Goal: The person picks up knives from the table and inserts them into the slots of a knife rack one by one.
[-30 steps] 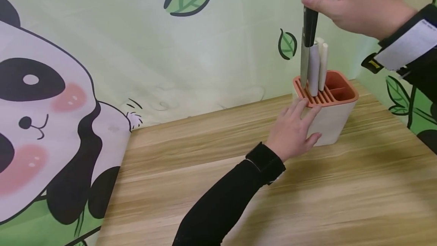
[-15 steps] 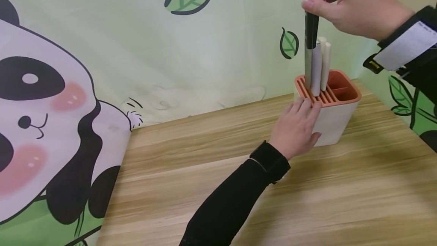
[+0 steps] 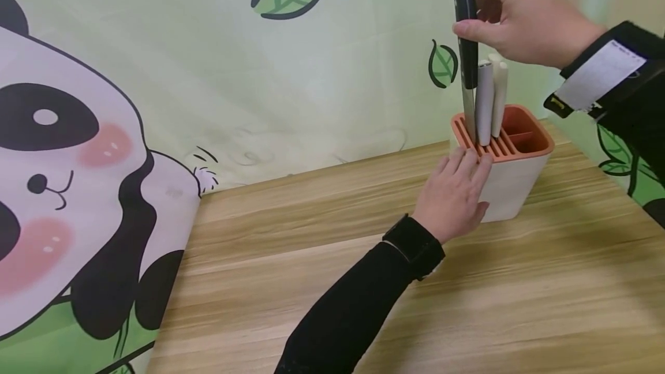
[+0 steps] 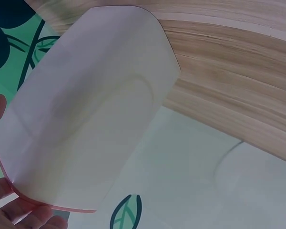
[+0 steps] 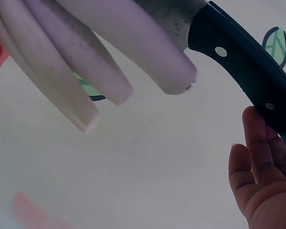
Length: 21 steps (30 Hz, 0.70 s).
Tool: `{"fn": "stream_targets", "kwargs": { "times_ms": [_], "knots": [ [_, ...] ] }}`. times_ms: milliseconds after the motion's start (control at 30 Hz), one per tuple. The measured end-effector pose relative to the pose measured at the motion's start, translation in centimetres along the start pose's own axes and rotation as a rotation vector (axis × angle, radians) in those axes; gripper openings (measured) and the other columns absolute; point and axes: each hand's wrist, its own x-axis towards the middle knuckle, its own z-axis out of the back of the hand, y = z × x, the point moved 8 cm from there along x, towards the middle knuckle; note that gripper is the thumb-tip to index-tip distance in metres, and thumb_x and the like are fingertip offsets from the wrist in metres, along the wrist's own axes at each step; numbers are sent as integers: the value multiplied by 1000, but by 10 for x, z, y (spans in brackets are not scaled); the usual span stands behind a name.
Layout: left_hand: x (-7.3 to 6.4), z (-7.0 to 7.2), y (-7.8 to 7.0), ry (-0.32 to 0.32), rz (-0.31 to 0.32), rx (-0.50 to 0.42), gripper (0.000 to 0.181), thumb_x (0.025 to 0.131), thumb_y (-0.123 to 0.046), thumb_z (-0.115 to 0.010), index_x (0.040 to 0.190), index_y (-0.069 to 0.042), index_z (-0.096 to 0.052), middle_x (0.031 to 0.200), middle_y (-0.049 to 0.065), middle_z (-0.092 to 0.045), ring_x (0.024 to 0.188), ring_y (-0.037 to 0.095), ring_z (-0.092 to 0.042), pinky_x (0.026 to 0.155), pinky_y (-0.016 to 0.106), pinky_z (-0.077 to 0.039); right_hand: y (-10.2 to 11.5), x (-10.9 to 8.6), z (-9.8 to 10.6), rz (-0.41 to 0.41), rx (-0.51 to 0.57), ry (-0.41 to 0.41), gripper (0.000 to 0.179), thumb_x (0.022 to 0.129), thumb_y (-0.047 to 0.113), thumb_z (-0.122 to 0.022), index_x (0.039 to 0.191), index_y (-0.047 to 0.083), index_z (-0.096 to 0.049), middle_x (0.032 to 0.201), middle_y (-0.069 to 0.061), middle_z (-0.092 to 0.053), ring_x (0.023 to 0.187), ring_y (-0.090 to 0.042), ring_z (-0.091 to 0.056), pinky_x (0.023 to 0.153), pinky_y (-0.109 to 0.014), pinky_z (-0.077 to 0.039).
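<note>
My right hand (image 3: 535, 19) pinches the black handle of a kitchen knife (image 3: 467, 53), thumb on the near side and index finger over the handle's end. The blade points down into a left-hand slot of the knife block (image 3: 511, 189), a white holder with an orange slotted top. In the right wrist view, fingertips (image 5: 255, 124) touch the riveted handle (image 5: 243, 62). My left hand (image 3: 451, 201) rests straight fingers against the block's front left rim. The left wrist view shows the block's white wall (image 4: 86, 105) with fingers (image 4: 28, 210) at its orange edge.
Several pale-handled knives (image 3: 485, 103) stand in the slots just right of the black one. Behind them is an orange divided compartment (image 3: 525, 131). The block stands on a wood-grain table (image 3: 312, 247), near a printed backdrop (image 3: 337, 74) with leaves and a panda.
The black-handled knife has gone lower into the block, its handle now tilted slightly left. My right hand moved down and its index finger came over the handle's end. My left fingers drew closer together.
</note>
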Motion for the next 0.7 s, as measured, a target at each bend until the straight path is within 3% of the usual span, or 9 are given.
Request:
{"fn": "stream_targets", "kwargs": {
  "times_ms": [100,233,267,700],
  "knots": [
    [0,1,-1,-5,-2,0,80,86,-54,-57,147,-10,-30,134,6,-41,133,26,-34,110,36,-29,-5,0,-9,-13,17,42,63,98,25,-56,153,20,-25,107,-20,-62,85,-26,-53,76,-26,-47],
    [-1,0,-1,-9,0,-2,80,86,-54,-57,147,-10,-30,136,7,-42,134,26,-34,111,36,-29,-10,1,-18,-22,37,79,64,98,23,-56,154,18,-24,109,-23,-60,87,-32,-53,77,-41,-47],
    [-1,0,-2,-12,2,-4,80,86,-54,-57,147,-10,-30,136,7,-42,134,26,-34,111,36,-29,-11,1,-20,-25,32,85,64,98,23,-56,154,18,-24,108,-23,-60,87,-31,-53,74,-36,-46],
    [-1,-1,-4,-15,2,3,80,87,-52,-58,148,-10,-30,138,8,-42,136,28,-33,111,36,-29,-27,-5,-38,-56,96,162,63,98,27,-56,153,21,-25,106,-24,-56,89,-38,-52,78,-62,-49]
  ]
}}
